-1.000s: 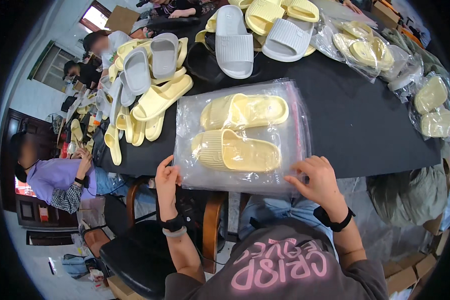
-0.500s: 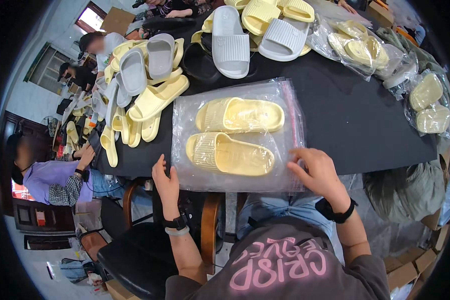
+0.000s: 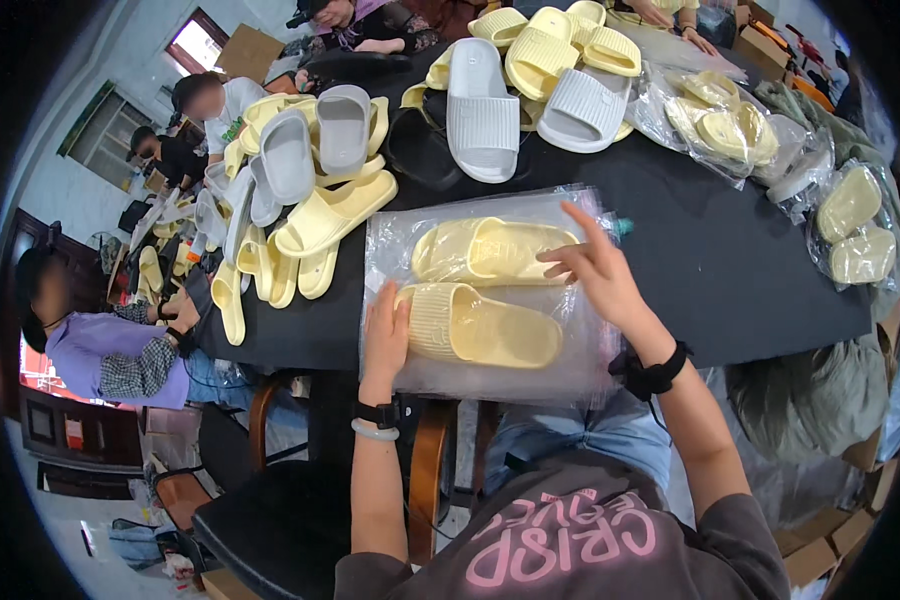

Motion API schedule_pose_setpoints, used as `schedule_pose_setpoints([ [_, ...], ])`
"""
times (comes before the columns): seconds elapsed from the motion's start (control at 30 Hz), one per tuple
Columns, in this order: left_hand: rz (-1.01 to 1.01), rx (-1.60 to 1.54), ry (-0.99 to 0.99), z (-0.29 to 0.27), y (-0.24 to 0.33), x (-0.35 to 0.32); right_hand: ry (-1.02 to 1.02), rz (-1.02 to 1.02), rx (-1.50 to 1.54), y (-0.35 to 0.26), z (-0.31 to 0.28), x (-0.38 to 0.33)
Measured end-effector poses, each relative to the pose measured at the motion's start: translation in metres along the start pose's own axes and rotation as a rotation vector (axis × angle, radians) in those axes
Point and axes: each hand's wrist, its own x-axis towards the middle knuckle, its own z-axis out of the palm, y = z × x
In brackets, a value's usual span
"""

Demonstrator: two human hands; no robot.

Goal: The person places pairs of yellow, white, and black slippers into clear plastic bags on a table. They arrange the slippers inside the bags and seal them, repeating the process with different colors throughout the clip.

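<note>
Fingers of the left hand (image 3: pixel 385 335) lie flat and close together on the left edge of the clear plastic bag (image 3: pixel 490 360), pressing it to the black table (image 3: pixel 730 270). Right hand (image 3: pixel 600 275) rests on the bag's right part, fingers (image 3: pixel 578 228) spread, index extended toward the far edge, touching the film over the upper yellow slipper (image 3: pixel 490 250). No pinch visible on either hand.

Bag lies directly ahead, at the near table edge, between both hands. Two slippers inside, side by side; lower yellow slipper (image 3: pixel 480 325) nearer the body. Long axes run left to right, slightly tilted. Left hand touches the lower slipper's ribbed end; right hand is nearer the upper one.

Loose grey and yellow slippers (image 3: pixel 310 190) are piled left of the bag.
</note>
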Motion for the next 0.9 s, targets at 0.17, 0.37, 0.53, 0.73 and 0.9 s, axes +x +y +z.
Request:
schedule_pose_setpoints([
  [0.17, -0.075, 0.109, -0.009, 0.001, 0.012, -0.004, -0.032, 0.119, 0.441, 0.003, -0.006, -0.02],
  [0.37, -0.05, 0.175, -0.05, -0.003, 0.008, -0.003, 0.182, 0.122, 0.612, 0.037, -0.016, -0.041],
  [0.53, -0.03, 0.202, -0.052, 0.002, -0.001, -0.006, 0.308, -0.057, 0.141, 0.037, -0.04, -0.059],
  [0.73, -0.037, 0.164, -0.109, 0.005, -0.002, -0.002, 0.562, -0.106, -0.181, 0.037, -0.089, -0.064],
  [0.9, -0.019, 0.17, -0.091, 0.006, -0.013, -0.004, 0.345, -0.163, -0.705, 0.04, -0.095, -0.067],
])
